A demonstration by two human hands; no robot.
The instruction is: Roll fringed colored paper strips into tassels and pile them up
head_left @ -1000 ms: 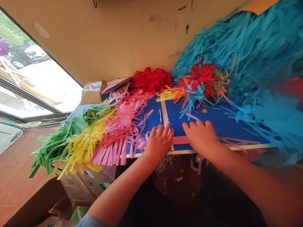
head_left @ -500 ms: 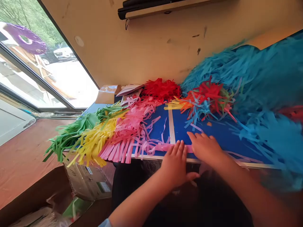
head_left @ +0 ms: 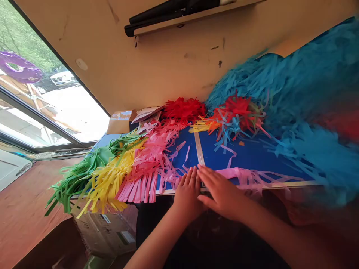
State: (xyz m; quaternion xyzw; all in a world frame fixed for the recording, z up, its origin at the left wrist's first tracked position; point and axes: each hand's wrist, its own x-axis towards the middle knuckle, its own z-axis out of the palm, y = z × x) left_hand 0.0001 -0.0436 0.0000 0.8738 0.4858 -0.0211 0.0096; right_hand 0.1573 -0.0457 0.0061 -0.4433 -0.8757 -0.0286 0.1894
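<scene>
My left hand (head_left: 188,192) lies flat at the front edge of the blue table (head_left: 179,149), fingers stretched out together over part of a pink fringed tissue-paper strip (head_left: 237,173). Close beside it, my right hand (head_left: 221,192) also rests flat with its fingers extended, the fingertips almost meeting the left ones. The strip runs along the table edge; its middle is hidden under the hands, and loose fringe spreads to the right. Left of my hands sit bunches of pink fringed tissue (head_left: 151,149), yellow fringe (head_left: 114,175) and green fringe (head_left: 89,164).
A red tissue bunch (head_left: 183,111) and a multicoloured one (head_left: 234,116) lie at the back. Large blue tissue heaps (head_left: 303,89) fill the right. A cardboard box (head_left: 103,231) stands below the table's left side. A window (head_left: 47,93) is at left.
My right hand has moved left, close to my left hand. The strip's fringed right end now shows to the right of it. The view has shifted slightly.
</scene>
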